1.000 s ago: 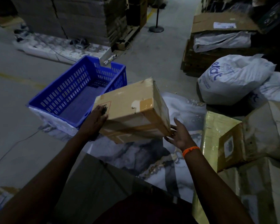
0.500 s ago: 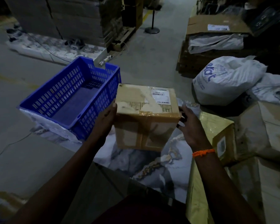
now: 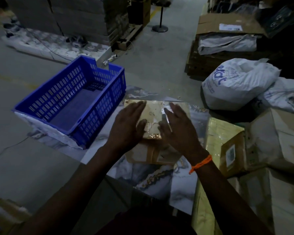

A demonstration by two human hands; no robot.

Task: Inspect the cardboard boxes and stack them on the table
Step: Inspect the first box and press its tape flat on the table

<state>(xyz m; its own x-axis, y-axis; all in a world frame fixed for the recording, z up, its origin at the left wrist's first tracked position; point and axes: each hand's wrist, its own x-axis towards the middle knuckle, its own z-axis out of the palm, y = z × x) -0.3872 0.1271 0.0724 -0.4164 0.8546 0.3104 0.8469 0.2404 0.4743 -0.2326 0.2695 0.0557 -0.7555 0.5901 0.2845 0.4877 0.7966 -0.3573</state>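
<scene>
At the left of the marble-patterned counter (image 3: pixel 159 184), a blue slotted crate (image 3: pixel 70 106) stands open side up. Just right of it, at mid-counter, the cardboard box (image 3: pixel 154 111) rests on its base, with the taped top face up and one side face toward the camera. Its long axis appears to run left to right across the counter. The left hand (image 3: pixel 127 122) and right hand (image 3: pixel 178 128) lie flat on the top face, fingers straight and pointing away from the person, gripping nothing. A strip of the top shows between them. The right wrist carries an orange thread (image 3: pixel 200 164). Farther right, a yellow-wrapped carton (image 3: pixel 224 138) stands near the box, with a white sack (image 3: pixel 236 85) behind it.
</scene>
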